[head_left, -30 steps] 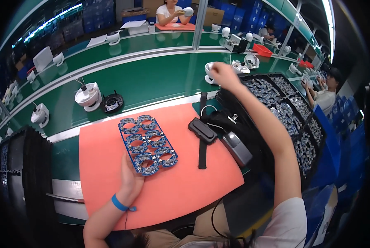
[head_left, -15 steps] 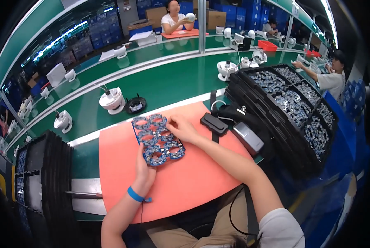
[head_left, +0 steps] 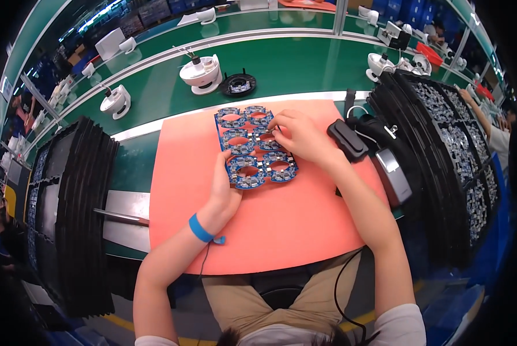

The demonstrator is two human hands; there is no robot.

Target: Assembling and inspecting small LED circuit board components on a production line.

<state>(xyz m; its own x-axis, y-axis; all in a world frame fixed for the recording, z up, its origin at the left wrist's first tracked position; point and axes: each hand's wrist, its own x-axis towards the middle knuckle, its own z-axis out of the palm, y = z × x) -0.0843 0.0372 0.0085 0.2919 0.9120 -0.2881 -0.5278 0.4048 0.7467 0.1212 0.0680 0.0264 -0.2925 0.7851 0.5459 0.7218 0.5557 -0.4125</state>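
Note:
A blue circuit board panel (head_left: pixel 240 149), made of several joined ring-shaped boards, is held above the orange-pink mat (head_left: pixel 281 230). My left hand (head_left: pixel 226 183) grips its lower left edge, thumb along the side and the other fingers hidden underneath. A blue band (head_left: pixel 199 228) with a cord circles my left wrist. At the panel's right edge, my right hand (head_left: pixel 300 135) has its thumb and fingertips pinched on the middle ring. Whether something small is also between those fingertips, I cannot tell.
Stacked black trays stand at left (head_left: pixel 77 213) and right (head_left: pixel 437 173), the right ones filled with small boards. A black case (head_left: pixel 348 140) and a grey device (head_left: pixel 394 176) lie right of the panel. White rounded housings (head_left: pixel 201 74) and a black round part (head_left: pixel 239 85) stand on the green bench.
The view has tilted down and shifted, so the mat and panel appear higher and further right. Both hands keep their places on the panel, with the right fingers slightly further in over its middle ring.

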